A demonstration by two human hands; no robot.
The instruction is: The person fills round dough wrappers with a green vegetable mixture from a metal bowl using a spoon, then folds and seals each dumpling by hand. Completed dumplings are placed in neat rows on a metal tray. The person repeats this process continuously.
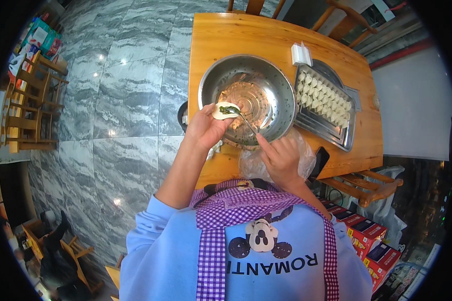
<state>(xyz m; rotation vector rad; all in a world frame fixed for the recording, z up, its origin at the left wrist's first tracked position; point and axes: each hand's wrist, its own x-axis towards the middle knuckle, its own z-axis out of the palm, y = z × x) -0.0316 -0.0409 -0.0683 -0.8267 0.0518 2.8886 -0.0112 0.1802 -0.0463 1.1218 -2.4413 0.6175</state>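
My left hand [210,126] holds a round dumpling wrapper [222,116] over the near left part of a large stainless steel bowl [282,124]. Chopped green filling [226,109] lies in the middle of the wrapper. In my right hand [282,158] is a metal spoon [248,124], its tip touching the filling. Bits of green cling to the bowl's inner wall. Beneath my right hand sits a clear plastic bag [250,163]. To the right, a metal tray [341,141] carries rows of folded dumplings [322,96].
The wooden table [226,35] also bears a white napkin holder [301,54] and a black phone [319,161]. Wooden chairs [369,188] stand around it. Red boxes [376,259] are stacked at my right. A seated person [62,259] is at the far lower left.
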